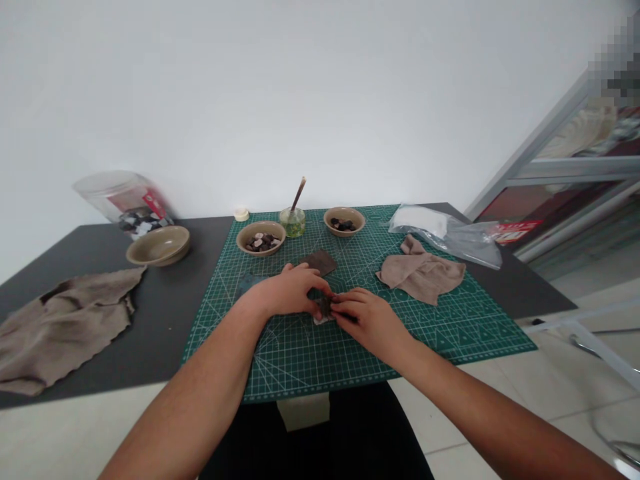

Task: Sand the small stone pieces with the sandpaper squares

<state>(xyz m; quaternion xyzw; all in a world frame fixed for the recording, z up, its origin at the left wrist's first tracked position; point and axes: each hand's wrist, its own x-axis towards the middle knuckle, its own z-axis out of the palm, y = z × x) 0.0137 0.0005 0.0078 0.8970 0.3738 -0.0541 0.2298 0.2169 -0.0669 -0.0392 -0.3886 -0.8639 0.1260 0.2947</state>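
My left hand (295, 290) reaches over the green cutting mat (285, 353), thumb and forefinger curled onto a small dark brown piece (325, 307). From the other side, my right hand (363, 317) pinches the same piece with its fingertips. Its exact kind is too small to make out. Just under the fingers lies a whitish scrap (321, 321), mostly hidden. Behind my left hand a flat brown slab (320, 262) rests on the mat. A bluish-grey flat thing (250, 283) sticks out beside my left wrist, partly covered by it.
Two bowls of dark pieces, one left (261, 239) and one right (345, 221), flank a glass jar (293, 223) holding a brown stick. A brown cloth (423, 273) and a plastic bag (450, 233) lie right. Leftward are another bowl (159, 246), a tipped clear jar (125, 200) and a larger cloth (70, 327).
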